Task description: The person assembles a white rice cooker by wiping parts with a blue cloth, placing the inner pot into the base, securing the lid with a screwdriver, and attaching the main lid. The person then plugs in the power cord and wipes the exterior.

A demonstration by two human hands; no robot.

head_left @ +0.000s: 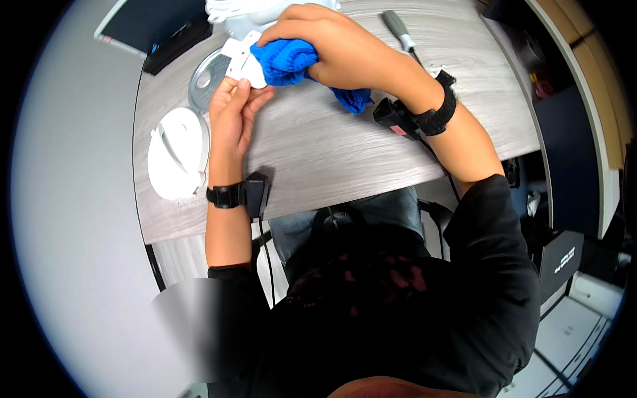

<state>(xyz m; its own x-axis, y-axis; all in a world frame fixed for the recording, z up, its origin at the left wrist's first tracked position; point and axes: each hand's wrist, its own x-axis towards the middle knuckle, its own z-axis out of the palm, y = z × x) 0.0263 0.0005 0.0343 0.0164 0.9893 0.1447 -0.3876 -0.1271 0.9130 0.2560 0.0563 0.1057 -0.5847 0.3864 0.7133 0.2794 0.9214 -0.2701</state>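
Observation:
Between my hands, above the far left of the table, is a small flat white plastic part with a rounded lower end and small holes. My left hand pinches its lower edge between thumb and fingers. A bunched blue cloth is gripped in my right hand and pressed against the part's right side. The cloth's loose end hangs below my right hand, toward the wrist. Some of my right fingers are hidden behind the cloth and the part.
A round white piece lies left of my left forearm. Behind the hands are a grey round disc and a pale plastic housing. A grey-handled screwdriver lies at the far right. A dark screen stands at the far left.

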